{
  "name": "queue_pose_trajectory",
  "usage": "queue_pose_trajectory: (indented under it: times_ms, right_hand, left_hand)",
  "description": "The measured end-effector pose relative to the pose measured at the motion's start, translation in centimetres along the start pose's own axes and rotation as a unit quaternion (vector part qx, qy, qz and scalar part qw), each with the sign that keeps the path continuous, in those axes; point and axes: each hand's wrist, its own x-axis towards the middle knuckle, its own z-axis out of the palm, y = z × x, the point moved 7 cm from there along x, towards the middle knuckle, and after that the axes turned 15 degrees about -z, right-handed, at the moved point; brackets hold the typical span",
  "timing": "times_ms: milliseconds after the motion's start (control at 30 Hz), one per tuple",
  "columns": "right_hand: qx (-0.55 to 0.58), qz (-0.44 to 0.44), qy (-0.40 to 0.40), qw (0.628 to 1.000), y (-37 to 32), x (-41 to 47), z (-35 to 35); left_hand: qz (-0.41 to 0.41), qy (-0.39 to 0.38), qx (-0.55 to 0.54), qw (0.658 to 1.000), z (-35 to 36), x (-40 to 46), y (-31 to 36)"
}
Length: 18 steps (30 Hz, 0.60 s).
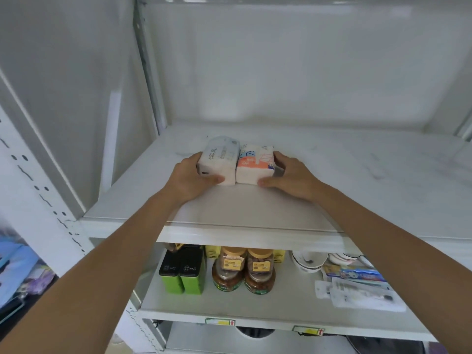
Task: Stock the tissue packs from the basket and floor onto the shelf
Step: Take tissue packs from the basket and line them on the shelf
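Note:
Two tissue packs lie side by side, touching, on the white upper shelf (pixel 255 208). The left one is a white pack with grey print (pixel 219 159); the right one is a white pack with an orange and blue pattern (pixel 255 162). My left hand (pixel 190 178) grips the grey-print pack from its left side, with the thumb along the pack's front edge. My right hand (pixel 291 177) grips the patterned pack from its right side, thumb on the front edge. The basket and the floor are out of view.
On the shelf below stand two green boxes with black lids (pixel 182 272), two brown-filled jars (pixel 244 270), white bowls (pixel 309 260) and flat packaged goods (pixel 357 287). A perforated white upright (pixel 38 190) stands at the left. The upper shelf is bare to the right of the packs.

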Motion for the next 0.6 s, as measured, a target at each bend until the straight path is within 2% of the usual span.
queue_pose_trajectory:
  times_ms: [600]
  right_hand:
    - [-0.061,0.044,0.003,0.997,3.3,8.0,0.9]
  left_hand:
    - [-0.009,0.010,0.010,1.000,0.3,8.8,0.3]
